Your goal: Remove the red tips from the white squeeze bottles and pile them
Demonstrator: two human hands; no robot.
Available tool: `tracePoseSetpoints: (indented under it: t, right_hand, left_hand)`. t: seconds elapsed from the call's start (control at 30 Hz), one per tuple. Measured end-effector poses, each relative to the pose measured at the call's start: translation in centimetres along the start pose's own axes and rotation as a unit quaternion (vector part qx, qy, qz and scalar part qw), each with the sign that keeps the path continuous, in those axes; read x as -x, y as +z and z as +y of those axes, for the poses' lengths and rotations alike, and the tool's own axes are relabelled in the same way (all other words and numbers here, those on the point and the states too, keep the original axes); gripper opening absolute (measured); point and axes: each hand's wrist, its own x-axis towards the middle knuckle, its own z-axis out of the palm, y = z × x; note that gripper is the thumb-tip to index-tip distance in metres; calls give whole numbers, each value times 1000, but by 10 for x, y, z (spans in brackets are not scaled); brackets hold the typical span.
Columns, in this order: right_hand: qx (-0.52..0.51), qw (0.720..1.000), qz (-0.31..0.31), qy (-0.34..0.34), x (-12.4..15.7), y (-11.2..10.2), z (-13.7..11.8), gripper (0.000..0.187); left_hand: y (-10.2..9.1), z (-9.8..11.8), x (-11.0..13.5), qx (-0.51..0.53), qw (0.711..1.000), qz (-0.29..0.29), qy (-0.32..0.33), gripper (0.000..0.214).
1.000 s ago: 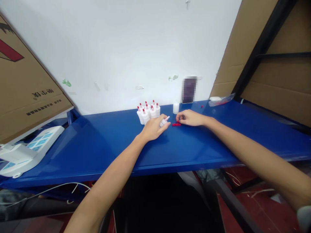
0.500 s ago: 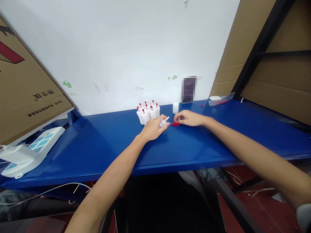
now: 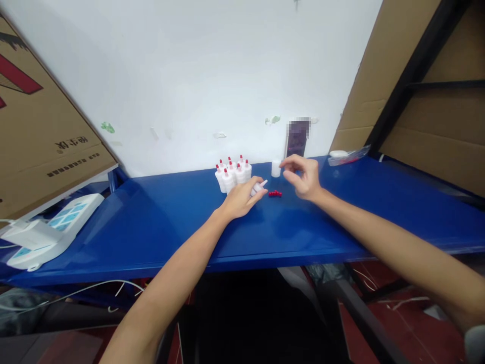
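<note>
Landmark: the bottle cluster (image 3: 229, 180), white bottles with red tips, standing upright and close together on the blue table (image 3: 162, 212), near the white wall (image 3: 182, 86).
Left hand: (image 3: 241, 199) just in front of the bottle cluster and to its right, fingers and thumb clamped on a white bottle.
Held bottle: (image 3: 256, 189) right of the bottle cluster, mostly wrapped by the hand, its bare white nozzle tilted up and to the right (body largely hidden by the fingers).
Right hand: (image 3: 305, 178) raised, farther right of the bottle cluster; thumb and forefinger curled towards each other, tips apart.
Red caps: (image 3: 275, 193) a small huddle on the table, right of the bottle cluster, just beyond the left fingertips (too small to count reliably).
White cylinder: (image 3: 276, 169) upright, right of the bottle cluster; forefinger beside it, contact unclear.
Dark rectangular device: (image 3: 296, 139) leaning on the wall, right of the bottle cluster, partly pixelated.
Clear bag: (image 3: 350, 157) far right of the bottle cluster.
Power strip: (image 3: 71, 218) well left of the bottle cluster, nearer the wearer.
</note>
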Motion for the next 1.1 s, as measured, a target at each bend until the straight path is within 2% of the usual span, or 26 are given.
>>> tracePoseSetpoints:
  t: [0.2,0.3,0.4,0.47,0.53,0.67,0.77,0.83,0.9,1.1]
  right_hand:
    - [35,982,-172,-72,1,7,-11,27]
    - [39,972,-215,-84,2,11,-14,31]
    - [48,976,-201,-70,2,11,-12,34]
    - [60,984,-163,-44,0,9,-5,36]
    - [66,992,-106,0,-4,3,9,38]
    - [56,997,2,61,-10,-15,48,39]
    - [52,993,41,96,-10,-25,71,40]
    - [69,991,40,105,-10,-25,77,39]
    - [122,986,12,110,-10,-22,76,36]
    - [293,935,-135,145,-14,-8,66,38]
  left_hand:
    - [-2,-1,0,17,1000,11,13,42]
    - [-3,-1,1,21,1000,12,17,41]
    - [-2,-3,1,15,1000,16,0,49]
    - [-1,-5,0,16,1000,14,-16,58]
    - [-1,-5,0,13,999,8,-32,63]
    - [-3,-4,0,0,999,1,-40,59]
    - [-4,-2,0,0,999,-2,-32,54]
    - [-4,-1,0,-1,1000,-4,-31,52]
    - [-4,0,0,-3,999,-7,-33,50]
    - [-4,1,-1,-3,1000,-11,-28,45]
